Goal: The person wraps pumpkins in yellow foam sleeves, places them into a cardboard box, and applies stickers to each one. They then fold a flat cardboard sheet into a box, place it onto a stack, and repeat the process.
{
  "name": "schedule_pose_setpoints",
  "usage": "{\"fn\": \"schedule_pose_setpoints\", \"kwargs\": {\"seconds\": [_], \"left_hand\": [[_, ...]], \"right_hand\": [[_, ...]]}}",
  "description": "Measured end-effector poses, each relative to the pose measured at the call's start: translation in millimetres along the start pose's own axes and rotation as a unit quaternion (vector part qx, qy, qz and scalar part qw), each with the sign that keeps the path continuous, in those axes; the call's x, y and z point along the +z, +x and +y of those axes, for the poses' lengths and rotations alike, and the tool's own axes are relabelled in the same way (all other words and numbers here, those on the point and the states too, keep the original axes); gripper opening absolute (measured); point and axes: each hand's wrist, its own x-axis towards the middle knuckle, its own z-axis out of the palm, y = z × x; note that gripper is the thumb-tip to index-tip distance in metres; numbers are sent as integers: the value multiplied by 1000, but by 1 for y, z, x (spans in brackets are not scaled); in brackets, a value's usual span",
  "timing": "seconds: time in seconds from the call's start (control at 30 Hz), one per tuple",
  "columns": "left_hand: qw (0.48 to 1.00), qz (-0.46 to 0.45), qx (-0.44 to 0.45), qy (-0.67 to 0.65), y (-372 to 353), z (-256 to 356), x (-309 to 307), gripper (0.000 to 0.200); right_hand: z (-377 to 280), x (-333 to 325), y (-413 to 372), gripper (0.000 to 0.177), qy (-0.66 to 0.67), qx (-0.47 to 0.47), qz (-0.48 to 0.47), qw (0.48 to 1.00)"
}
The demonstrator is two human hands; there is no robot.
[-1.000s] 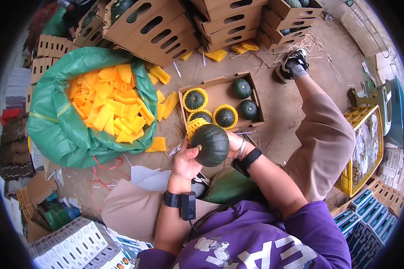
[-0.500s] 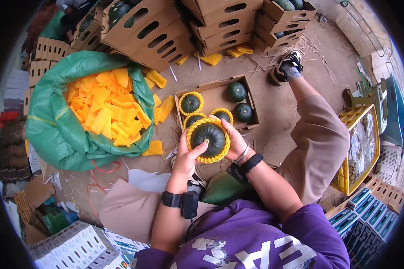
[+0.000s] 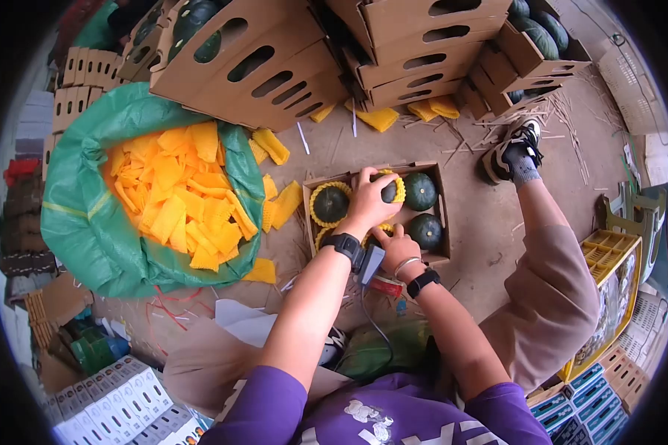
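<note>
In the shallow cardboard box [image 3: 445, 222], my left hand [image 3: 371, 196] is closed on a dark green kabocha squash [image 3: 389, 192] in a yellow foam net, at the top middle. Lower down, my right hand [image 3: 398, 246] has its fingers bent against the yellow net of another squash, mostly covered by my hands. One netted squash [image 3: 332, 203] sits at the upper left; the net below it is partly behind my left wrist. Two bare squashes, an upper one [image 3: 421, 192] and a lower one [image 3: 427, 231], lie along the right side.
A green sack [image 3: 74, 222] of yellow foam nets [image 3: 178, 193] stands at left, with loose nets [image 3: 286, 204] beside it. Stacked cardboard boxes [image 3: 274, 67] rise ahead, some holding squashes [image 3: 538, 37]. My shoe [image 3: 523, 144] and a yellow crate [image 3: 608, 289] are at right.
The netted squash held in both hands before has gone forward and down into the box. My left hand still grips it; the right has shifted to a lower squash. The view has shifted slightly.
</note>
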Motion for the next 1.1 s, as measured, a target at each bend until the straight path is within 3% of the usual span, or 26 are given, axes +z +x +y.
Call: {"fn": "schedule_pose_setpoints", "kwargs": {"seconds": [0.1,0.17,0.27,0.33,0.37,0.4,0.43,0.47,0.57,0.6,0.67,0.7,0.73,0.8,0.87,0.9,0.97,1.03,1.07,1.1], "left_hand": [[988,17,52,143,-12,-14,19,62],[979,-50,8,198,-12,-8,17,66],[987,-77,31,138,-20,-7,-12,69],[994,67,71,54,-24,-37,-56,54],[988,145,-45,-14,-31,-65,-75,41],[967,209,-142,29,-41,-99,-92,37],[943,207,-136,222,-51,-113,-103,39],[941,139,-124,282,-60,-138,-100,42],[955,97,-111,257,-75,-165,-94,54],[949,31,-229,216,-72,-167,-101,62],[954,82,-248,150,-81,-117,-123,65],[953,121,-265,86,-88,-84,-136,68],[951,100,-294,7,-99,-58,-141,71],[987,32,-144,-71,-126,-3,-135,54],[971,-121,-93,-186,-154,53,-125,37],[978,-71,-21,-197,-169,67,-117,31],[972,-77,-44,-216,-191,80,-120,25],[944,-51,-76,-316,-212,76,-104,22],[945,-83,-134,-286,-216,83,-109,25],[942,-116,-142,-282,-218,79,-107,30]], "right_hand": [[-3,-4,3,57,-7,2,-18,1000],[-1,-2,6,58,1,6,-18,1000],[0,-4,1,59,5,-9,14,1000],[2,-16,-4,58,32,-2,35,999],[1,-25,-8,58,42,7,33,999],[1,-28,-11,57,34,-6,69,997],[-2,-35,-14,56,45,-10,85,995],[-3,-31,-15,55,55,-36,111,992],[-12,-30,-30,54,90,-85,101,987],[-15,-34,-39,57,101,-83,86,988],[-22,-40,-57,60,108,-87,74,988],[-25,-41,-65,66,189,-95,92,973],[-27,-40,-74,72,268,-103,106,952],[-33,-33,-83,82,438,-167,92,879],[-36,-43,-96,85,592,-218,5,776],[-34,-58,-112,68,529,-198,-10,825],[-22,-56,-127,38,418,-229,38,878],[-22,-72,-157,20,338,-232,-84,908],[-16,-53,-154,21,276,-307,-45,910],[-10,-30,-146,17,286,-449,97,841]]}}
